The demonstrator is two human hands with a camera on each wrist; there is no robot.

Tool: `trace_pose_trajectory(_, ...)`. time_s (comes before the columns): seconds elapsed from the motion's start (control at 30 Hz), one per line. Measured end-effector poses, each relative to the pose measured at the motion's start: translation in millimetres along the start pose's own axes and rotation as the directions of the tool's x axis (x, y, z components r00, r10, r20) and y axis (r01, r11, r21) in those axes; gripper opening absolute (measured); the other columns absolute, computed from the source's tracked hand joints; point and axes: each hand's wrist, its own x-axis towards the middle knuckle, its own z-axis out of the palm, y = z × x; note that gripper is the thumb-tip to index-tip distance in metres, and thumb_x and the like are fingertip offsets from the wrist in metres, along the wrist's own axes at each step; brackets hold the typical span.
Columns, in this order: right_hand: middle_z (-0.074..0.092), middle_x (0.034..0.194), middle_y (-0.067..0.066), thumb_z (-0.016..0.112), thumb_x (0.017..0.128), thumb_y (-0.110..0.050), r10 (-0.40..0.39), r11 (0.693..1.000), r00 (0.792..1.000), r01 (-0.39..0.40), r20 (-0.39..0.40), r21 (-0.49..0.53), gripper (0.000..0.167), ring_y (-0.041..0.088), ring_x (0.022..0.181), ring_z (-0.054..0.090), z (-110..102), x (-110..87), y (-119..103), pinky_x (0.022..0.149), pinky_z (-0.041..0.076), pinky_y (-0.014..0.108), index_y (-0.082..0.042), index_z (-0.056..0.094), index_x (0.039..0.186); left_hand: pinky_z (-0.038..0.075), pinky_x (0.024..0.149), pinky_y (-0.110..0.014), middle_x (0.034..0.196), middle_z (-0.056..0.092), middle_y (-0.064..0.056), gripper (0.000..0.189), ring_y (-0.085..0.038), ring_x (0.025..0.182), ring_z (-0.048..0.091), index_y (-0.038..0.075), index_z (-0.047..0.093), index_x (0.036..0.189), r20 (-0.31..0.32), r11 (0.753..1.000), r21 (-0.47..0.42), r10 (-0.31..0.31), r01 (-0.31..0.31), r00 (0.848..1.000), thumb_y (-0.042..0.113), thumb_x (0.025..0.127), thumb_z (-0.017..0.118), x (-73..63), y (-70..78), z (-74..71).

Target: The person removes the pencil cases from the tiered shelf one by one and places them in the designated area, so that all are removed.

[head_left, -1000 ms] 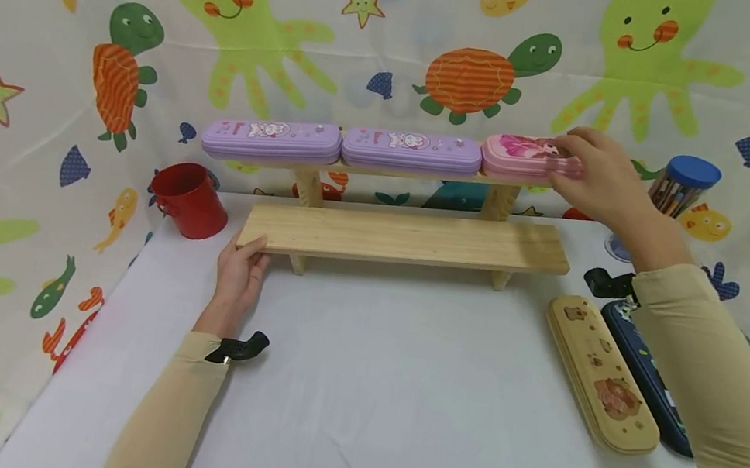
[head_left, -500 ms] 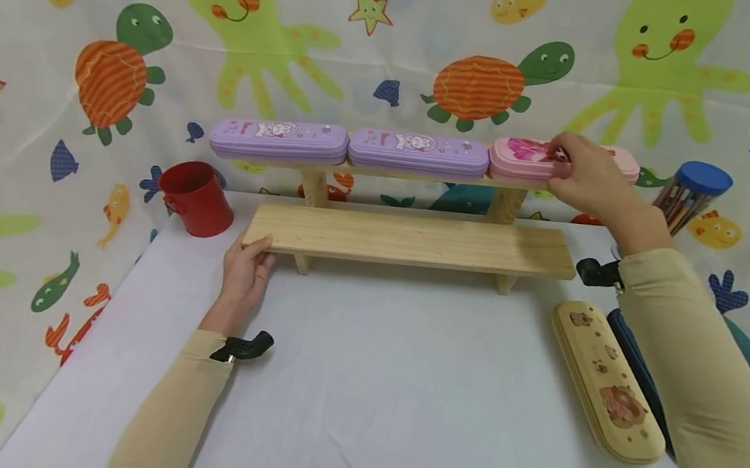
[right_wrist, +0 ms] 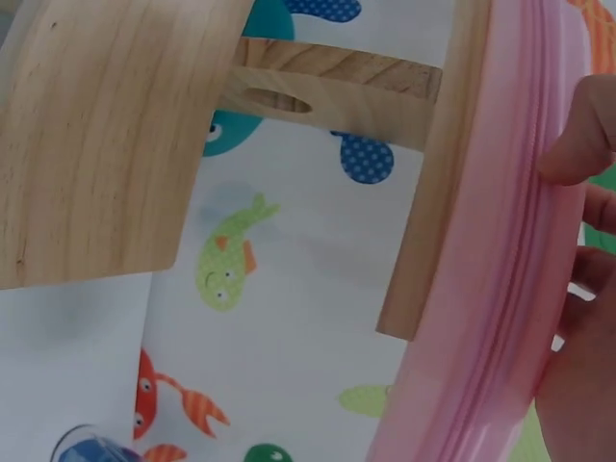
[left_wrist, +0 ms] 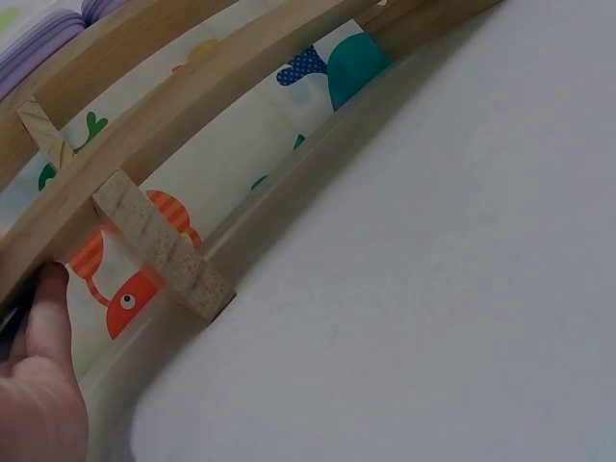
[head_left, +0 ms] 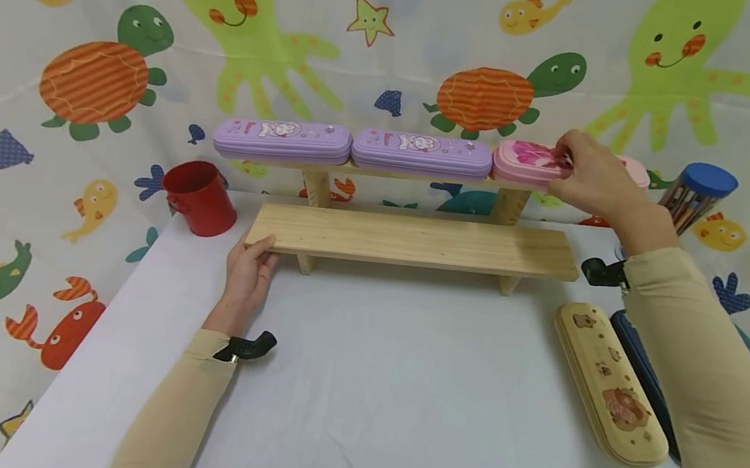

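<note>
Right hand shifted left over rounded, magenta-printed pink case.

Red bucket — lidded jar — printed backdrop

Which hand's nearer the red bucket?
Left. The left hand grips the lower shelf, in front and right of the red bucket; the right hand holds the pink case at the upper shelf, much farther right.
</note>
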Motion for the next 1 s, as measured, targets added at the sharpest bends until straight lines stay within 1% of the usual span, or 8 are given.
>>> trace_pose_trajectory(0.1, 0.049, 0.123, 0.022, 0.063, 0.083, -0.021, -0.023, 0.999, 1.000, 0.023, -0.003, -0.026, 0.053, 0.037, 0.102, 0.048, -2, -3.4, 0, 0.082, 0.044, 0.050, 0.000, 0.044, 0.128, 0.046, 0.109, -0.024, 0.157, 0.040, -0.010, 0.064, -0.017, 0.140, 0.046, 0.014, 0.030, 0.155, 0.000, 1.000, 0.000, 0.005, -0.005, 1.000, 0.005, 0.099, 0.057, -0.3, -0.3, 0.7)
trace_pose_trajectory(0.27, 0.049, 0.119, 0.022, 0.067, 0.078, -0.020, -0.075, 0.995, 0.996, 0.072, -0.043, -0.072, 0.052, 0.035, 0.099, 0.047, -1, -12.1, 1, 0.079, 0.044, 0.048, 0.000, 0.048, 0.122, 0.046, 0.109, -0.024, 0.157, 0.039, -0.010, 0.064, -0.017, 0.141, 0.045, 0.015, 0.029, 0.155, -0.002, 1.000, 0.004, 0.011, -0.011, 1.000, 0.005, 0.099, 0.057, -0.8, -1.0, 1.3)
trace_pose_trajectory(0.43, 0.051, 0.112, 0.020, 0.070, 0.075, -0.020, -0.138, 0.985, 0.988, 0.128, -0.077, -0.117, 0.052, 0.033, 0.094, 0.046, 4, -26.7, -1, 0.075, 0.043, 0.045, 0.000, 0.051, 0.119, 0.046, 0.110, -0.024, 0.157, 0.039, -0.009, 0.063, -0.017, 0.140, 0.046, 0.015, 0.030, 0.155, 0.004, 1.000, 0.007, 0.006, -0.006, 1.000, 0.006, 0.099, 0.057, -0.9, -1.9, 2.4)
trace_pose_trajectory(0.53, 0.051, 0.109, 0.017, 0.072, 0.073, -0.020, -0.167, 0.979, 0.984, 0.157, -0.066, -0.132, 0.055, 0.031, 0.091, 0.047, 9, -37.3, -4, 0.072, 0.043, 0.042, -0.001, 0.052, 0.121, 0.046, 0.109, -0.025, 0.157, 0.039, -0.008, 0.062, -0.016, 0.139, 0.046, 0.015, 0.031, 0.155, 0.000, 1.000, -0.009, -0.001, 0.001, 1.000, 0.005, 0.099, 0.057, -0.5, -1.6, 2.1)
trace_pose_trajectory(0.63, 0.052, 0.108, 0.015, 0.073, 0.072, -0.020, -0.177, 0.976, 0.983, 0.169, -0.047, -0.136, 0.058, 0.029, 0.090, 0.048, 13, -47.9, -9, 0.071, 0.044, 0.040, -0.003, 0.051, 0.124, 0.045, 0.110, -0.026, 0.157, 0.039, -0.009, 0.062, -0.016, 0.139, 0.046, 0.015, 0.031, 0.155, -0.003, 1.000, -0.025, -0.004, 0.004, 1.000, 0.005, 0.099, 0.057, -0.4, -0.7, 2.0)
trace_pose_trajectory(0.77, 0.053, 0.107, 0.014, 0.074, 0.073, -0.019, -0.192, 0.974, 0.981, 0.186, -0.037, -0.131, 0.057, 0.029, 0.090, 0.049, 18, -60.3, -14, 0.072, 0.045, 0.040, -0.004, 0.053, 0.124, 0.043, 0.112, -0.027, 0.157, 0.039, -0.008, 0.063, -0.016, 0.139, 0.046, 0.016, 0.031, 0.155, -0.006, 0.999, -0.030, -0.010, 0.010, 1.000, 0.006, 0.099, 0.057, -0.8, -0.1, 2.0)
trace_pose_trajectory(0.87, 0.054, 0.107, 0.013, 0.076, 0.074, -0.022, -0.200, 0.971, 0.979, 0.195, -0.028, -0.136, 0.059, 0.028, 0.092, 0.050, 22, -68.2, -17, 0.073, 0.046, 0.040, -0.006, 0.053, 0.126, 0.043, 0.113, -0.027, 0.157, 0.040, -0.007, 0.063, -0.016, 0.139, 0.046, 0.017, 0.032, 0.155, -0.009, 0.999, -0.040, -0.019, 0.019, 1.000, 0.006, 0.099, 0.058, -0.7, -0.4, 1.9)
trace_pose_trajectory(1.0, 0.054, 0.108, 0.012, 0.080, 0.073, -0.026, -0.207, 0.969, 0.978, 0.203, -0.018, -0.141, 0.061, 0.027, 0.091, 0.050, 27, -77.8, -22, 0.069, 0.046, 0.038, -0.008, 0.054, 0.125, 0.042, 0.113, -0.027, 0.157, 0.040, -0.006, 0.063, -0.016, 0.139, 0.046, 0.018, 0.033, 0.154, -0.011, 0.998, -0.056, -0.025, 0.024, 1.000, 0.007, 0.098, 0.059, -0.5, -0.8, 1.6)
